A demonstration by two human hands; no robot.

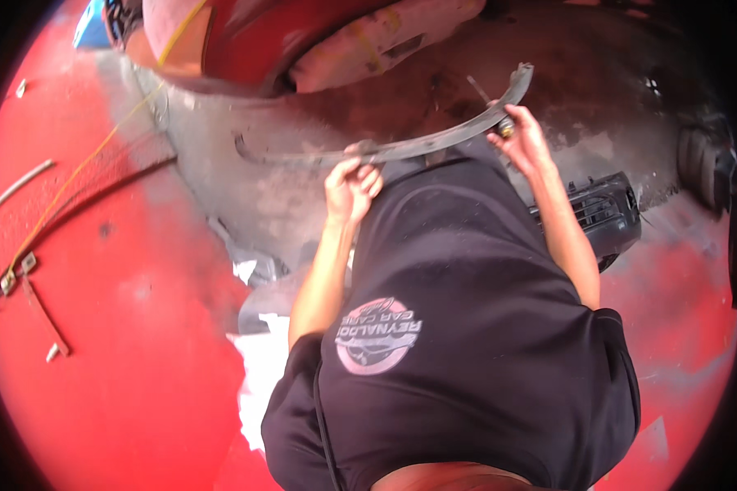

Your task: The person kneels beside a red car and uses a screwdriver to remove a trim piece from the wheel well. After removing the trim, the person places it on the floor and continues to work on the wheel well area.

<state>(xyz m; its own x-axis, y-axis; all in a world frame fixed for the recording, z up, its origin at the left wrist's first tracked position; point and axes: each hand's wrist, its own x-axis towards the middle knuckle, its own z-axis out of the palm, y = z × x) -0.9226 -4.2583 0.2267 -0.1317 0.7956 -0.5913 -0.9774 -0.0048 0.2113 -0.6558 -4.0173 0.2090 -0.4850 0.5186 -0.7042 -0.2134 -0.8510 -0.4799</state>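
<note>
A long, curved grey-black strip (434,144), like a piece of car trim, stretches across in front of my body. Its right end bends up and away from me. My left hand (351,190) is closed on the strip near its middle, fingers curled. Toward the right end, my right hand (522,141) grips the strip with thumb and fingers. A small round piece with a yellowish centre (506,128) shows at the right palm; its kind is unclear. A thin rod (477,87) sticks out beyond the strip near that hand.
A red car body (262,41) with a pinkish panel (377,45) stands ahead. A black slatted plastic part (598,214) lies right, with a dark ridged object (704,170) farther out. A yellow cord (90,159), a metal bar (45,315) and white paper (262,360) lie left.
</note>
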